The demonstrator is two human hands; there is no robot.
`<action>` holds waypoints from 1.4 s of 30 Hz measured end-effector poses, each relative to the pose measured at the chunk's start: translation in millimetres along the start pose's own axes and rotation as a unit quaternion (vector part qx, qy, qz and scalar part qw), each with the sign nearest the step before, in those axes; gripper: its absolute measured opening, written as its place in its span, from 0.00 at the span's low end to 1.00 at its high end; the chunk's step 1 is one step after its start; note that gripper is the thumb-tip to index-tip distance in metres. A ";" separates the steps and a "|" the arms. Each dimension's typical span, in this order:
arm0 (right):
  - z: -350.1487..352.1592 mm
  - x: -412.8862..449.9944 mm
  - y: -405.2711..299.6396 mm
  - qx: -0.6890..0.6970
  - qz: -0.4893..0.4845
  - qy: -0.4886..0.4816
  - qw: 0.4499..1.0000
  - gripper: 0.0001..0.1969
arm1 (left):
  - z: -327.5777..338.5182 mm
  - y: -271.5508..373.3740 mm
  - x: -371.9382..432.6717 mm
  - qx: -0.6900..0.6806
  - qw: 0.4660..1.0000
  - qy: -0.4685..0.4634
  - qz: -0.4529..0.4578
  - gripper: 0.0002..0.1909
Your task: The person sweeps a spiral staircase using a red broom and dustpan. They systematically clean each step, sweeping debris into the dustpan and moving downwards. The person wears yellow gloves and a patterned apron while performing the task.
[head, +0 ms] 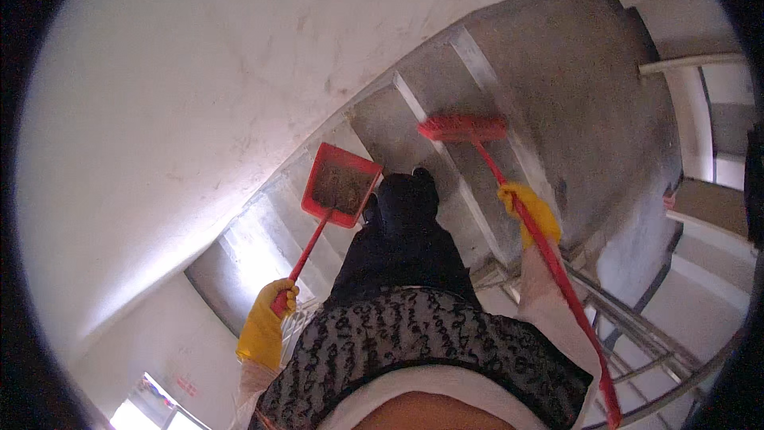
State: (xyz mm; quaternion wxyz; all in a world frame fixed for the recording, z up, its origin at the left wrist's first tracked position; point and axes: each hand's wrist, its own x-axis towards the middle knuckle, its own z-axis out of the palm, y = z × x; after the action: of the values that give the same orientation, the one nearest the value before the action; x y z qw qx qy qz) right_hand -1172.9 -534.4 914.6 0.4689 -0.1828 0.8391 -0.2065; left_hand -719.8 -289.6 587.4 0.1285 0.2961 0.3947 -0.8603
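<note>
My left hand (pixel 271 313), in a yellow rubber glove, grips the handle of a red long-handled dustpan (pixel 341 184). Grey-brown dirt seems to lie in its pan, which is over the steps left of my feet. My right hand (pixel 530 214), gloved the same way, is closed around the red pole of a push broom (pixel 462 129). The broom's red head lies across the pale edge of a step, ahead and to the right of my shoes. Its pole runs back past my right side. Slight blur hides whether the bristles touch the step.
Concrete stairs (pixel 439 182) with pale step edges surround my dark shoes (pixel 422 178). A scuffed white wall (pixel 197 89) borders them on the left. Metal railings (pixel 638 340) stand on the right, beside the broom pole. A grey landing (pixel 555 65) joins the stairs at the upper right.
</note>
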 end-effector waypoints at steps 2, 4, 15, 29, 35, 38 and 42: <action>-93.1 12.2 41.6 0.067 0.081 -0.039 0.994 0.13 | 21.5 -4.7 14.6 0.062 0.997 -0.005 0.041 0.05; -125.2 19.0 56.9 0.093 0.166 -0.088 0.978 0.11 | 37.4 -23.2 33.4 0.072 0.995 0.003 0.071 0.04; 47.6 164.9 77.0 -0.016 -0.232 -0.202 0.951 0.11 | -10.1 -71.6 124.2 0.048 0.996 0.010 0.073 0.10; -197.4 133.3 140.4 0.126 -0.036 -0.040 0.991 0.04 | 18.9 -68.3 186.9 0.238 0.968 -0.045 0.058 0.07; -166.4 91.1 148.5 -0.050 -0.080 -0.051 0.994 0.05 | 24.2 -104.0 208.6 0.190 0.976 -0.075 0.081 0.07; -148.8 116.6 75.6 0.034 -0.184 -0.069 0.980 0.05 | 39.0 -93.4 223.0 0.239 0.962 -0.124 0.041 0.08; -133.7 112.6 102.3 0.055 -0.249 -0.052 0.966 0.05 | 59.0 -88.8 215.1 0.194 0.974 -0.115 0.030 0.08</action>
State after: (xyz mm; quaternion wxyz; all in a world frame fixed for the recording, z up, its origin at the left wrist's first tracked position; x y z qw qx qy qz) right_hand -1355.3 -480.6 845.0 0.4550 -0.3700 0.7292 -0.3526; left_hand -954.5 -273.3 539.8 0.1386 0.2266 0.1935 -0.9444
